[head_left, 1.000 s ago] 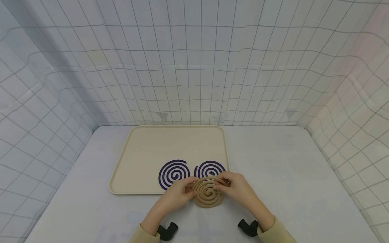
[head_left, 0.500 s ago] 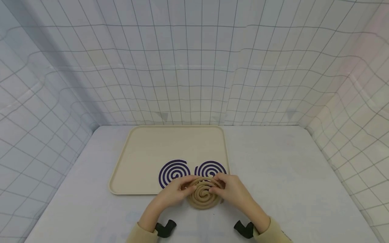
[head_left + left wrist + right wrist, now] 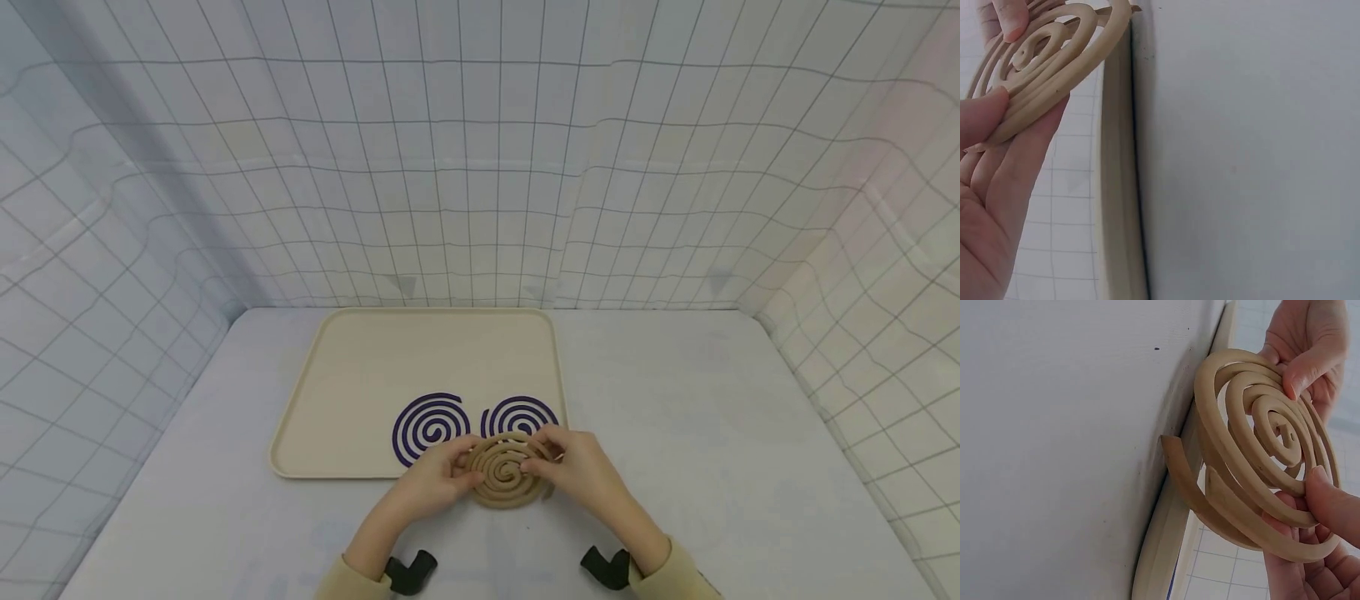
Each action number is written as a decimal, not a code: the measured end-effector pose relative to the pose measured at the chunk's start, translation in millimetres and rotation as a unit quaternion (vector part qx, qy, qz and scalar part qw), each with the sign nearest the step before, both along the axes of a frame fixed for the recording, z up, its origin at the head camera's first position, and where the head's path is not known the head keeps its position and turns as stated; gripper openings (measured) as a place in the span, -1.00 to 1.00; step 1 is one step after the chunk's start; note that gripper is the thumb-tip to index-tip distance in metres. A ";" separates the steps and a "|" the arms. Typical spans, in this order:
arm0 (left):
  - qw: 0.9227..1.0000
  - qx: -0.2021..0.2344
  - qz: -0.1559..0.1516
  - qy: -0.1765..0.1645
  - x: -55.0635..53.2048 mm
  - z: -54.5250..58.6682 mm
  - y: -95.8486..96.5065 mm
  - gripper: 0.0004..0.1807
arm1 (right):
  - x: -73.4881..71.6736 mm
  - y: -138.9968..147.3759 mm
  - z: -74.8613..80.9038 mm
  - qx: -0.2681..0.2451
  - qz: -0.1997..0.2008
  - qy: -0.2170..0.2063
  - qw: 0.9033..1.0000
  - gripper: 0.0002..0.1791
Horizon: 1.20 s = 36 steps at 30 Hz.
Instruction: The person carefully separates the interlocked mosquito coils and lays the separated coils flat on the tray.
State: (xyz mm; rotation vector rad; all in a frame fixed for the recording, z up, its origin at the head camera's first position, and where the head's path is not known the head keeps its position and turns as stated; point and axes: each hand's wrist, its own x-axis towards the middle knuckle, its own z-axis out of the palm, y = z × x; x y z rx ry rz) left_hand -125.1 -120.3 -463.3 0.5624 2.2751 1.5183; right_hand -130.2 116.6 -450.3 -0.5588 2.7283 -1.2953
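Both hands hold a tan mosquito coil (image 3: pixel 504 502) over the tray's front edge. My left hand (image 3: pixel 431 483) grips its left side, thumb on top and fingers beneath. At the right side, my right hand (image 3: pixel 587 473) pinches it, with the thumb on the inner rings. The right wrist view shows the coil (image 3: pixel 1208 412) tilted and layered, with one loose end standing off below the rings; it looks like two coils nested together. Behind the hands, two dark purple mosquito coils lie on the tray: a left one (image 3: pixel 435 434) and a right one (image 3: pixel 521 429), both partly covered.
A cream tray (image 3: pixel 435 350) lies on the white table (image 3: pixel 675 417), left of its middle. Grid-patterned white cloth walls (image 3: pixel 480 167) enclose the back and sides. Black wrist mounts (image 3: pixel 411 573) sit at both cuffs.
Both hands and the tan coil have shifted slightly left since a second ago, dipping toward me and then rising again. The purple coils and the tray have stayed put.
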 end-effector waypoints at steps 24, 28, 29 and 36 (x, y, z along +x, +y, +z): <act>0.997 -0.001 0.063 -0.036 -7.5 3.2 -0.6 -0.58 | -12.0 -1.5 -0.6 -0.107 0.026 -0.199 0.974 -0.62; 0.993 0.009 0.105 -0.057 -5.8 0.7 2.2 -0.55 | -11.7 -2.2 -1.3 -0.124 0.025 -0.216 0.968 -0.65; 0.992 0.014 0.110 -0.064 -5.0 0.5 2.6 -0.53 | -11.6 -2.5 -1.2 -0.125 0.018 -0.217 0.968 -0.65; 0.979 0.134 0.046 -0.148 0.1 2.8 -4.1 -0.36 | -14.5 -2.0 -3.2 -0.164 -0.038 -0.246 0.955 -0.69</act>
